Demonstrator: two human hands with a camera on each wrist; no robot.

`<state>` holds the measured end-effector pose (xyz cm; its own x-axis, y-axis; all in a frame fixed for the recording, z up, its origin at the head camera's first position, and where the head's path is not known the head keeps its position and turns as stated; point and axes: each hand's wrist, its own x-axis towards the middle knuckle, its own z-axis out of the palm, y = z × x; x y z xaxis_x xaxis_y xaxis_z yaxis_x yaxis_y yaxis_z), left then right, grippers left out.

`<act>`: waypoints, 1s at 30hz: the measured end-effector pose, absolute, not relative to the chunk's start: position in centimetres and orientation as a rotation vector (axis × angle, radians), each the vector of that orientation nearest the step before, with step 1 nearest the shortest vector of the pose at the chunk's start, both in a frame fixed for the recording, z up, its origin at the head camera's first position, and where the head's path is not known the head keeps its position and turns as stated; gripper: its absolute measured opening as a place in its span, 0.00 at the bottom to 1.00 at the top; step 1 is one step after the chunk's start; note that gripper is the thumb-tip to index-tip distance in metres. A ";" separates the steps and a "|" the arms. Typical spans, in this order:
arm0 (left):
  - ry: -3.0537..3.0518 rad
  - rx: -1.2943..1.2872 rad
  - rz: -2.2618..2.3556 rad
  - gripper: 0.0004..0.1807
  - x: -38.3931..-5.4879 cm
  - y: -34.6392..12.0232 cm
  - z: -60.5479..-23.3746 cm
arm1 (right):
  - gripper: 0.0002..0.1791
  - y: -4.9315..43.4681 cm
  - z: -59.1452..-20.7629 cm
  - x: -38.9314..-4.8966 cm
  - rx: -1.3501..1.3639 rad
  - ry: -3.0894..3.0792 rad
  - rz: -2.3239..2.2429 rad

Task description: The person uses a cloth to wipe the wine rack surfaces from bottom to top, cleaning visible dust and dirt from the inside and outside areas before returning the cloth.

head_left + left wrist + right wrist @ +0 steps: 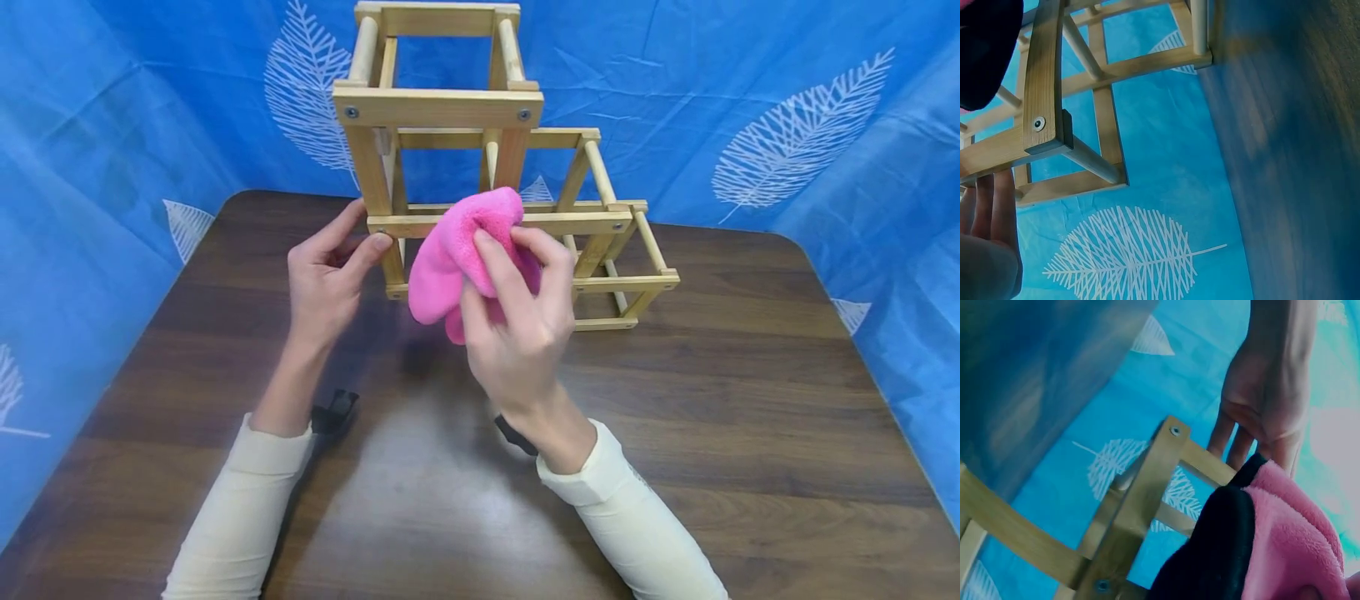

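A stepped wooden rack (438,108) of pale slats and round dowels stands at the back of the table. My left hand (326,279) holds its left front post, thumb in front at the middle rail; in the left wrist view, the fingers (1002,206) reach behind the wood. Bunched in my right hand (525,325) is a fluffy pink cloth (442,275), pinched between thumb and fingers. The cloth overlaps the front middle rail and hides part of it. In the right wrist view, one side of the cloth (1291,544) looks nearly black.
The rack's lower tiers (626,283) step down to the right. Under everything lies a dark wood-grain table (750,400) with rounded back corners. Blue curtains (645,75) with white leaf prints surround it at the back and sides. Dark straps (335,410) sit at the wrists.
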<state>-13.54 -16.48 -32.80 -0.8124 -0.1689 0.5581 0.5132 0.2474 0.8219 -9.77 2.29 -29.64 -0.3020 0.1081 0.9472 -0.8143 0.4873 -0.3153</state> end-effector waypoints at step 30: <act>-1.941 -0.397 -1.591 0.22 -13.4 -16.5 -32.6 | 0.18 0.1 -27.9 -10.5 0.914 -1.983 0.807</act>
<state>-13.39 -16.54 -32.58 -0.7804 -0.1364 0.6102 0.5716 0.2398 0.7847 -10.52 0.10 -27.93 -0.4267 -0.3122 0.8488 -0.8162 0.5371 -0.2128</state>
